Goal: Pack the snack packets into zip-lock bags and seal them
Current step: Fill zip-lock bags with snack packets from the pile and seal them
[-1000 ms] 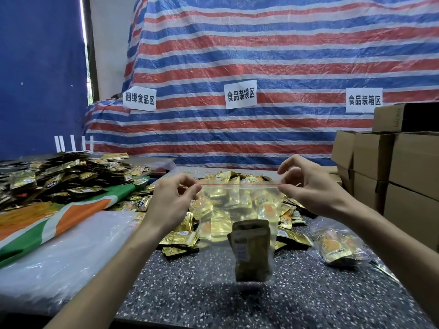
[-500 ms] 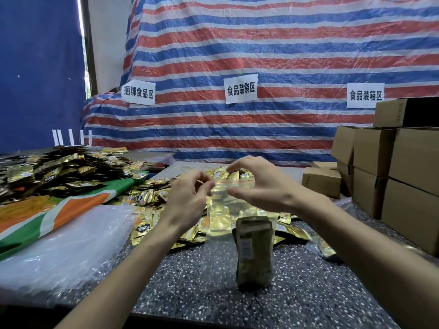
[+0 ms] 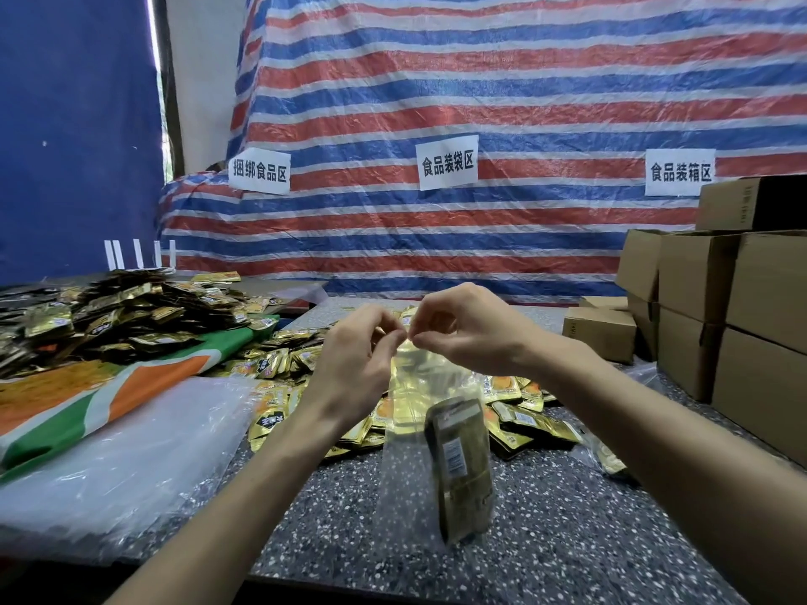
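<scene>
Zip-lock bag (image 3: 404, 465) top hidden (behind pinching fingertips (image 3: 393, 340)).

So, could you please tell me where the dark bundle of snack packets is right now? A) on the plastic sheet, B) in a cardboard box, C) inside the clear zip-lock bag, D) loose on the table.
C: the bundle sits low inside the zip-lock bag, whose top edge the left hand and right hand pinch.
</scene>
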The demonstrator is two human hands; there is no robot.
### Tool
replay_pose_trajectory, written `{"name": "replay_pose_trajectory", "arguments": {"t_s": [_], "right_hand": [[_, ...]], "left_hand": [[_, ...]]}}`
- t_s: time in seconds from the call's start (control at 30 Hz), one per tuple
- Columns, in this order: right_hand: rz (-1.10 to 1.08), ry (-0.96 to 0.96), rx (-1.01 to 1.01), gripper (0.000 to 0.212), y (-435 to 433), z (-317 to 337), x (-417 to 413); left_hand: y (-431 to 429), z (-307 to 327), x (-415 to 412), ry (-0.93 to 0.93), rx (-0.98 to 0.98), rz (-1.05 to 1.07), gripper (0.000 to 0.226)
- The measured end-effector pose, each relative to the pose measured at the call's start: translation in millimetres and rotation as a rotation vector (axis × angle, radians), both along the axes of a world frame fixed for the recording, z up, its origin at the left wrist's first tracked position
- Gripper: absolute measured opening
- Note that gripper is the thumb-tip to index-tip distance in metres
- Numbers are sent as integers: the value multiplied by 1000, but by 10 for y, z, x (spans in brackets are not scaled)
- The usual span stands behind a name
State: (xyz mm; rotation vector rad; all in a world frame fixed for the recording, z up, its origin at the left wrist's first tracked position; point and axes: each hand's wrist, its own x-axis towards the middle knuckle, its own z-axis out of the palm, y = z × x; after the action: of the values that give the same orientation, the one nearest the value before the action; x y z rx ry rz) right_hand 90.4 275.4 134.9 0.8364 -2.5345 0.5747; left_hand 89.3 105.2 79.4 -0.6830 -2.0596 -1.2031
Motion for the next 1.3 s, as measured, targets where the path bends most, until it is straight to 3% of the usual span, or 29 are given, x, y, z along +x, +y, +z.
{"name": "replay_pose_trajectory", "arguments": {"t_s": [0.23, 0.47, 0.6, 0.73, 1.3], "right_hand": [[-56, 71, 15, 11, -36, 16, 24], [13, -19, -79, 15, -32, 19, 86], [-14, 39, -24, 9, -23, -12, 79], [7, 26, -116, 10, -10, -2, 84], [19, -121, -135, 15, 359, -30, 204]], "left_hand": [[36, 47, 33, 49, 29, -1, 15], [50, 43, 69, 51, 31, 22, 13], [32, 35, 83, -46, -29, -75, 19], [-22, 46, 113, 10, -98, -126, 21], [-10, -15, 79, -71, 171, -187, 27]]}}
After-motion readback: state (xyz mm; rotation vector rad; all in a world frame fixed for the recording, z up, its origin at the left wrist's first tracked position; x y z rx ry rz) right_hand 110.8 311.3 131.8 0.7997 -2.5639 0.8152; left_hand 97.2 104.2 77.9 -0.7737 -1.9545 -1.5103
